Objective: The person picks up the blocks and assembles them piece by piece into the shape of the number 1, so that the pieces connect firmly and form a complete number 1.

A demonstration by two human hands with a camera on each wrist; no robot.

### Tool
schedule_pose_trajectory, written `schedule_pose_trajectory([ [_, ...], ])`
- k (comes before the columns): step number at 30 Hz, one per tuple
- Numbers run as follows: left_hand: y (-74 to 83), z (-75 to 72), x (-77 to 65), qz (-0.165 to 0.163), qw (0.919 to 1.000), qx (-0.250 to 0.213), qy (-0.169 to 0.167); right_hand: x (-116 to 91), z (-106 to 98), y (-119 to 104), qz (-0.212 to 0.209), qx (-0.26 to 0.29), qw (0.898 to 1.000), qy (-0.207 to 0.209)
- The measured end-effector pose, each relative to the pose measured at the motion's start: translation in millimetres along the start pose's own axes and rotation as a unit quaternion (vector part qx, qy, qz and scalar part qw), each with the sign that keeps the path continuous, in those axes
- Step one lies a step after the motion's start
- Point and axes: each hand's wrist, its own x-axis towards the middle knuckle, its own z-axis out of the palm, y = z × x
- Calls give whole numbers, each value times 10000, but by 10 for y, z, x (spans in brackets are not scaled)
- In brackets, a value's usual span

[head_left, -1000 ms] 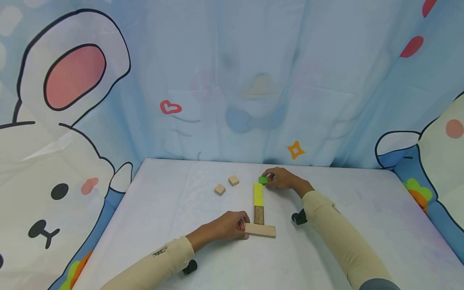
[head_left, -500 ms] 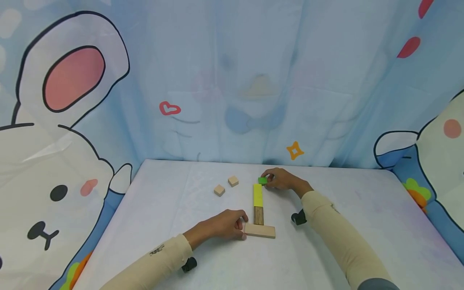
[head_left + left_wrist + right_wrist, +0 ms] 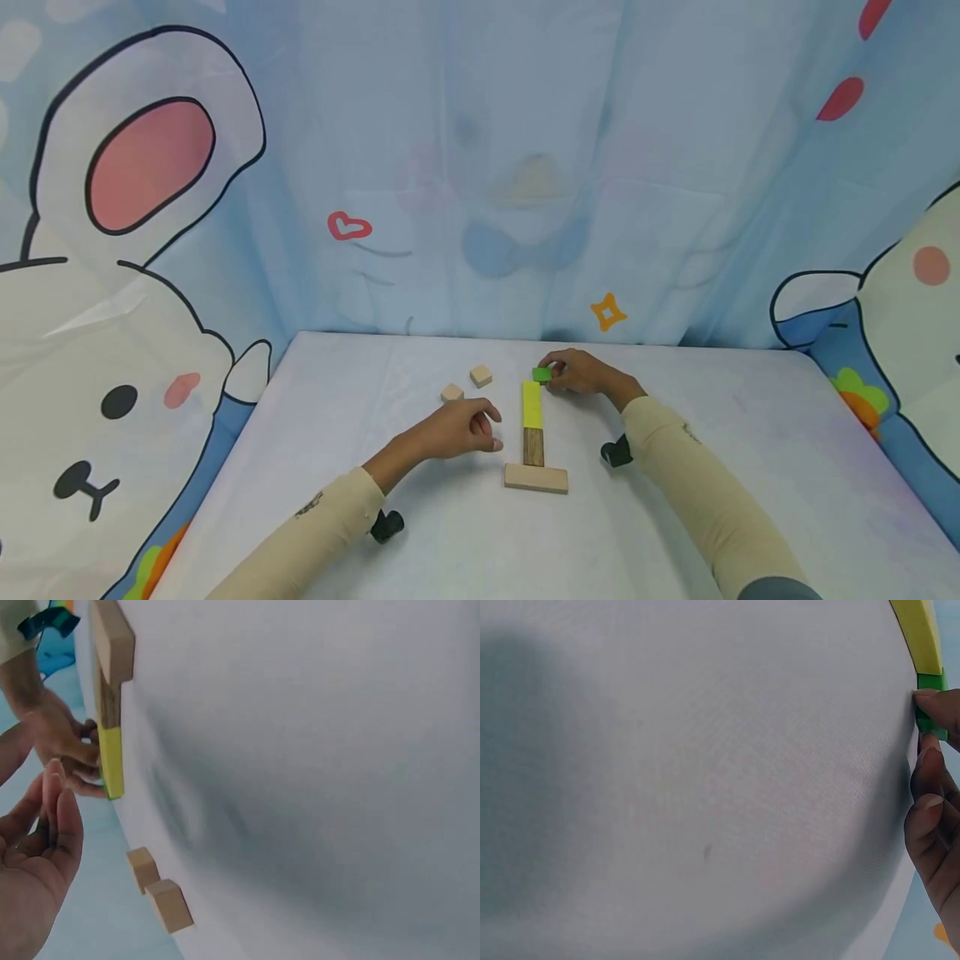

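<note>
On the table a plain wooden plank lies crosswise at the near end of a row of blocks. A dark brown block runs away from its middle, followed by a yellow block. My right hand pinches a small green block at the far end of the yellow one; in the right wrist view the green block meets the end of the yellow block. My left hand hovers left of the row, fingers loosely bent, holding nothing.
Two small plain wooden cubes stand at the back left, one cube farther off and the other cube partly behind the left hand. A printed curtain hangs behind the white table.
My left hand has let go of the plank and moved up and away toward the cubes. The right hand stays at the green block. The plank has stayed in place.
</note>
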Motion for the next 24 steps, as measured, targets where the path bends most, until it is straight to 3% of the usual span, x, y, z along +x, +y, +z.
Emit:
schedule_pose_trajectory([
  [6,-31,-76,83,119,9975,-167,669,3,7,19,19,-8,10000,19],
  [13,-89,-123,197,267,9877,-463,1468,23,20,35,79,-58,10000,15],
  [19,-169,-175,302,-25,9813,-563,1840,9,7,36,31,71,10000,20],
  [24,-241,-200,368,-310,9792,-555,1929,2,16,45,14,172,9999,-1],
])
